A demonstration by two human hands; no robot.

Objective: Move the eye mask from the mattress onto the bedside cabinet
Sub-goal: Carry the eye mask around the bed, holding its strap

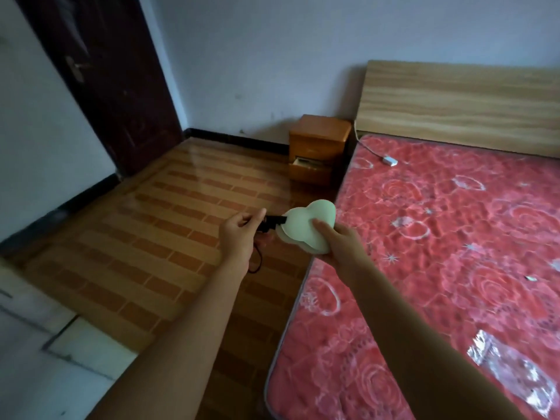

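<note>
Along the right side, red patterned mattress [454, 237] fills the frame, wooden headboard [460, 101] behind it. Tiled floor [136, 222] at left, dark door [100, 77] in the far corner. Bedside cabinet [318, 147] sits against the wall just beside the bed head, lower drawer partly open, top bare. White cable with a plug [389, 161] lies on the mattress near the headboard. Pale green eye mask [306, 228] is off the mattress, held in the air over the bed edge, folded (looks doubled over). Right hand [339, 241] clamped on the mask, thumb on top. Left hand [239, 234] pinches the mask's black strap [272, 221], rest of the strap dangling below.
</note>
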